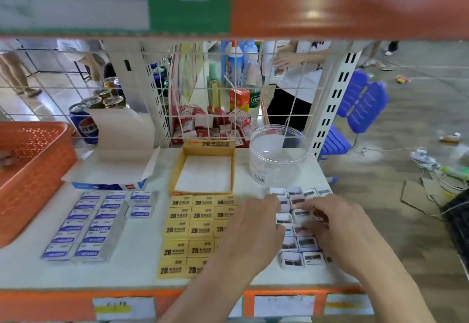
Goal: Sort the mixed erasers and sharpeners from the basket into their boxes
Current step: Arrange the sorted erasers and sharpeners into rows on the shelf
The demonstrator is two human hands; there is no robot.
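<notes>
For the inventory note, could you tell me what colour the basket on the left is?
Orange, with a perforated wall: the basket shows clearest in the head view.

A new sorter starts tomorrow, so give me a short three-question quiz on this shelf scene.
1. True or false: the yellow open cardboard box holds erasers.
2. The left hand and right hand both reach onto which? A) blue-labelled erasers B) small white sharpeners C) drink cans
3. Fill in: the orange perforated plastic basket stands at the far ____ of the white shelf.
Key: 1 false; 2 B; 3 left.
</notes>
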